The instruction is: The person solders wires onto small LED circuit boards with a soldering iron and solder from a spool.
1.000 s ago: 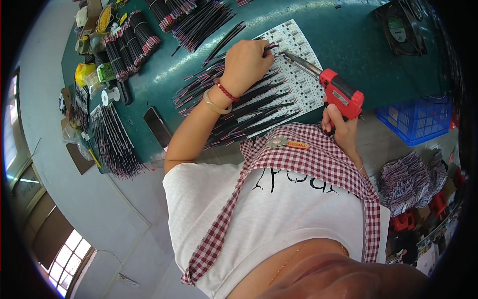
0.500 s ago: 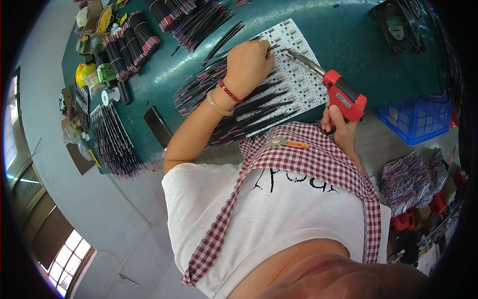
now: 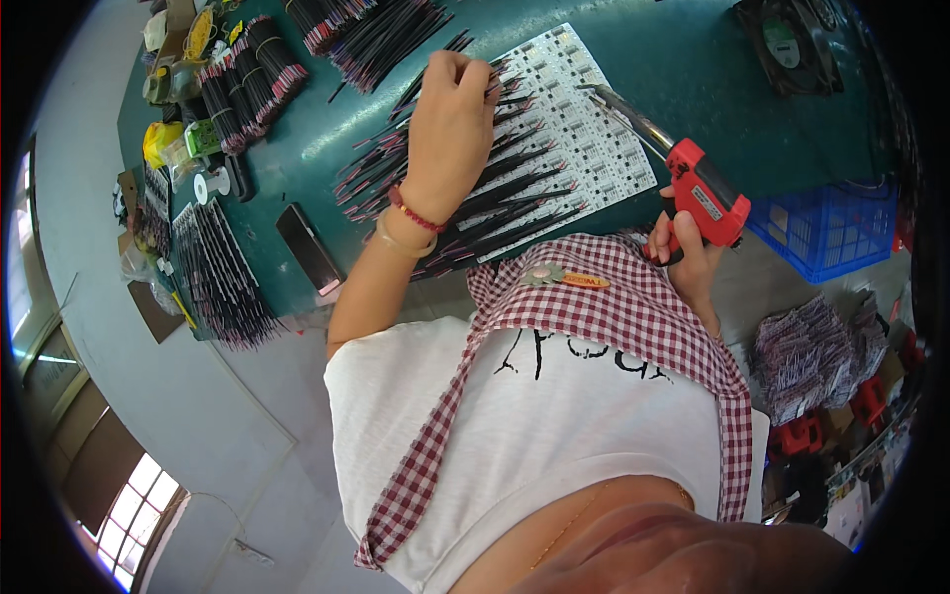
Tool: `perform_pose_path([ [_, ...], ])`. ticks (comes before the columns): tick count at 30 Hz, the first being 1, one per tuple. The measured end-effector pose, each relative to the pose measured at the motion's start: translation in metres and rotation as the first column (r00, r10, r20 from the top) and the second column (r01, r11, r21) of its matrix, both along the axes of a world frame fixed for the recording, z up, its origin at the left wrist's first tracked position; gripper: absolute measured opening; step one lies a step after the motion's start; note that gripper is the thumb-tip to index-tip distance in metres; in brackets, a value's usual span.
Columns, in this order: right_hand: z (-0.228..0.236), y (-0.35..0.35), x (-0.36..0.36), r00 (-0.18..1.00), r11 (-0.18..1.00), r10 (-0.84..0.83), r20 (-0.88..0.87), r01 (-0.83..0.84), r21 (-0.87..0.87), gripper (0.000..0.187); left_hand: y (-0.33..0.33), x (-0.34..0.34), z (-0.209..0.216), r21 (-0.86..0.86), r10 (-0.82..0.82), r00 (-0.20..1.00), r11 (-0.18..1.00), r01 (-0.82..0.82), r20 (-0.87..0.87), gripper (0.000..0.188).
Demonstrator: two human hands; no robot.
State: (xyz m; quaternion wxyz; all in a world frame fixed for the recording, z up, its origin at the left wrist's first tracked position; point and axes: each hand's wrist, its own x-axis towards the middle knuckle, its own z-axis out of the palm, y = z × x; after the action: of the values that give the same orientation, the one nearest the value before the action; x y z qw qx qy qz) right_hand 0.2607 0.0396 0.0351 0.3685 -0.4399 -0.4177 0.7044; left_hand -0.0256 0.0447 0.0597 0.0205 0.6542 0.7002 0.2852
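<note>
My left hand (image 3: 453,119) reaches over the green table (image 3: 693,59), fingers pinched on thin black wires (image 3: 515,188) that fan out across a white circuit board panel (image 3: 584,129). My right hand (image 3: 685,252) grips a red soldering gun (image 3: 693,178) by its handle near the table's edge. Its long metal tip points up-left over the panel's right side. A red bead bracelet and a pale bangle sit on my left wrist.
Bundles of black wires with red ends (image 3: 247,69) lie at the table's far left, another heap (image 3: 376,30) at the back. A dark phone (image 3: 309,247), a white spool (image 3: 210,183), a blue basket (image 3: 826,233) and a black fan (image 3: 792,40) are also there.
My left hand has shifted slightly along the wires on the panel. The soldering gun has stayed in my right hand, its tip still over the board.
</note>
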Motion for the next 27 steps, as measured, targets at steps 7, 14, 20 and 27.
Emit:
perform_pose_path([
  [7,-0.001,0.0,0.002,0.998,0.998,0.067,-0.02,-0.067,0.005,0.03,-0.003,0.017,-0.015,-0.256,-0.024,0.985,0.964,0.068,0.173,0.017],
  [14,-0.009,-0.002,0.004,0.991,0.99,0.13,0.016,-0.128,-0.064,0.03,0.006,0.012,-0.034,-0.377,-0.006,0.986,0.924,0.069,0.167,0.014],
  [20,-0.009,0.001,-0.001,0.991,0.986,0.131,0.001,-0.13,-0.108,0.023,0.01,0.014,-0.034,-0.396,-0.002,0.994,0.917,0.045,0.107,0.013],
  [27,-0.02,0.0,0.002,0.975,0.978,0.201,0.094,-0.196,-0.067,0.02,0.012,0.013,-0.033,-0.41,0.004,0.995,0.911,0.037,0.1,0.014],
])
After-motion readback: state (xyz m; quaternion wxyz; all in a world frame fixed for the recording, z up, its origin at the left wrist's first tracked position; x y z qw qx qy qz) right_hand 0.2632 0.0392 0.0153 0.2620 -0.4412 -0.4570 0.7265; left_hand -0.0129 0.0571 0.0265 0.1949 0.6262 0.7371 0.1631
